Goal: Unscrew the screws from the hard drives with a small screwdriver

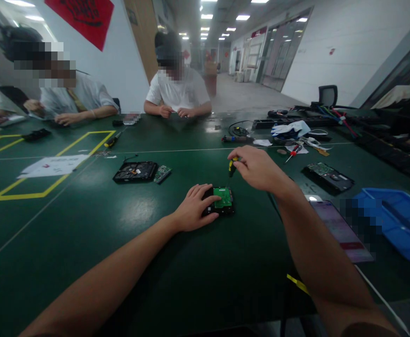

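Observation:
A hard drive [230, 209] lies on the green table with its green circuit board [223, 192] facing up. My left hand [196, 208] is laid over its left side, steadying it: the thumb is along the near edge, and one finger reaches onto the board. Above the drive's far right corner, my right hand [253, 166] is closed around the yellow and black handle of a screwdriver [232, 165]. The shaft points down, with its tip at the board's right edge; whether it sits in a screw is too small to tell.
To the left are an opened hard drive [135, 172] and a loose circuit board [162, 174]. On the right lie another drive [327, 177], a phone [341, 229], a blue tray [398, 220] and a red screwdriver [294, 152]. Two people [180, 89] sit across the table.

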Action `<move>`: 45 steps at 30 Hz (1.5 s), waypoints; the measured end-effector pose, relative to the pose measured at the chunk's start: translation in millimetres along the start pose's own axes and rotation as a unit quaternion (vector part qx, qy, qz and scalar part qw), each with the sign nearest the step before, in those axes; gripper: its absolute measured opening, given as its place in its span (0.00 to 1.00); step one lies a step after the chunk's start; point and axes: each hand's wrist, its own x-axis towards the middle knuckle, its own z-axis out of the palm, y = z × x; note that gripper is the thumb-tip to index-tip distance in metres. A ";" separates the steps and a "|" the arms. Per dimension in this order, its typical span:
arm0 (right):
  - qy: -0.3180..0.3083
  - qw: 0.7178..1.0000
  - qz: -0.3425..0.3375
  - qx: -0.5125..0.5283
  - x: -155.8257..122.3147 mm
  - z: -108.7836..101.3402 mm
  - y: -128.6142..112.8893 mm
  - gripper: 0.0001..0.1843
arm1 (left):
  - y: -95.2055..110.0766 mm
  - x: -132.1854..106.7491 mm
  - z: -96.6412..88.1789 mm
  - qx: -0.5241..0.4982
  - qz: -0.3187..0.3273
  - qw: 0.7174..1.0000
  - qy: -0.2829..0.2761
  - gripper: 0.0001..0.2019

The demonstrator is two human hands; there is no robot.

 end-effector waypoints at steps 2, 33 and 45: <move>0.001 1.000 -0.007 -0.003 -0.2 -0.4 -1.3 0.11 | 0.9 0.4 -1.2 -0.001 0.000 1.000 0.002 0.27; 0.012 1.000 0.001 0.013 2.9 11.7 -1.7 0.13 | 1.0 0.6 -1.1 -0.005 -0.002 1.000 0.002 0.28; 0.010 0.999 0.030 -0.020 1.1 7.7 -1.7 0.07 | 0.4 -0.3 -2.0 -0.009 0.002 1.000 0.001 0.28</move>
